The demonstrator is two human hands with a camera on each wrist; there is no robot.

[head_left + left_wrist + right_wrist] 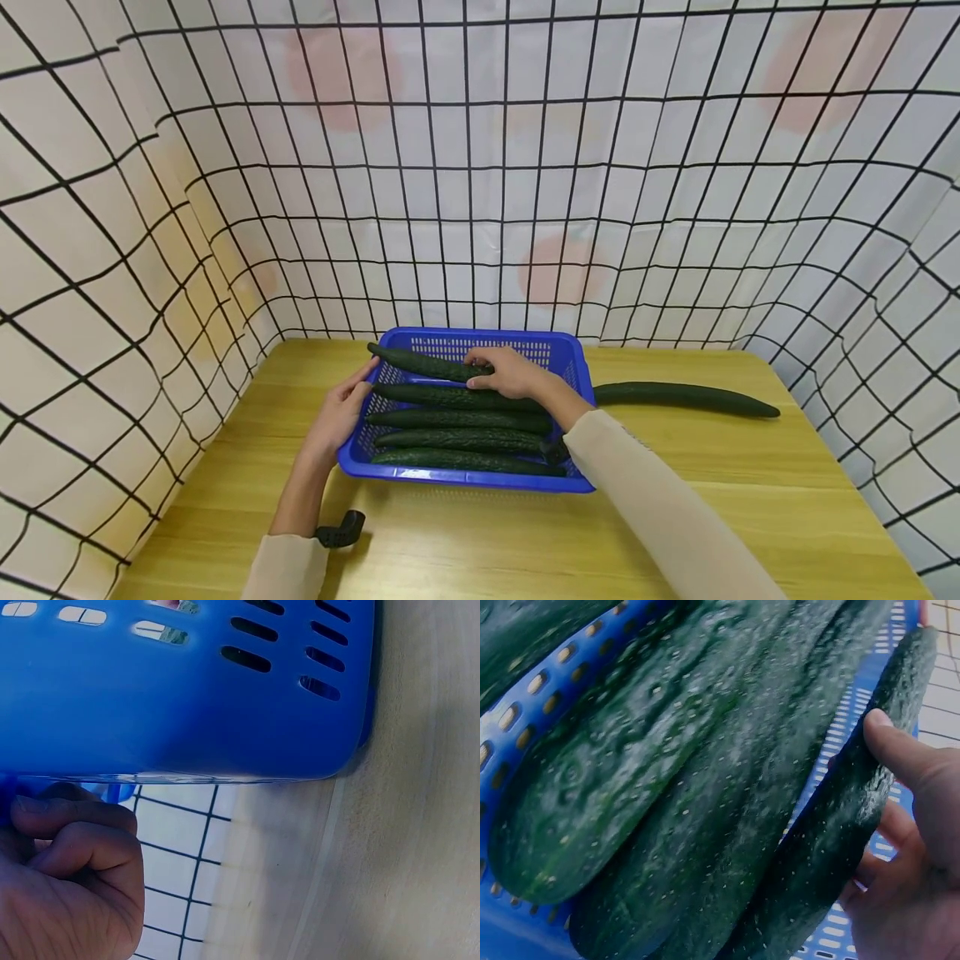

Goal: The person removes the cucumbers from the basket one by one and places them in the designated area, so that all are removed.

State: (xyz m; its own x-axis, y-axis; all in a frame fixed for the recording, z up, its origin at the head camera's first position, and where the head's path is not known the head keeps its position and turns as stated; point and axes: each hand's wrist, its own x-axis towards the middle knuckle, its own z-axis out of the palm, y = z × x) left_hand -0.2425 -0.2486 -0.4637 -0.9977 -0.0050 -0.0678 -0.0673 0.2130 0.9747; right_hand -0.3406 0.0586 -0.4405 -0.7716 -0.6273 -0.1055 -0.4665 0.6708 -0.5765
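Several dark green cucumbers [457,419] lie side by side, lengthwise, in a blue plastic basket [468,477]. My right hand [510,372] reaches over the basket and grips the farthest cucumber [423,363], thumb on the near side and fingers on the far side. That cucumber's left tip overlaps the basket's back left rim. The right wrist view shows the held cucumber [817,825] tilted beside the others. My left hand [337,417] holds the basket's left rim; its fingers [97,844] are curled against the basket in the left wrist view.
Another long, slightly curved cucumber [686,397] lies on the wooden table [465,542], right of the basket. White walls with a black wire grid [487,192] enclose the table at the back and both sides. A black device [342,530] is strapped to the left wrist.
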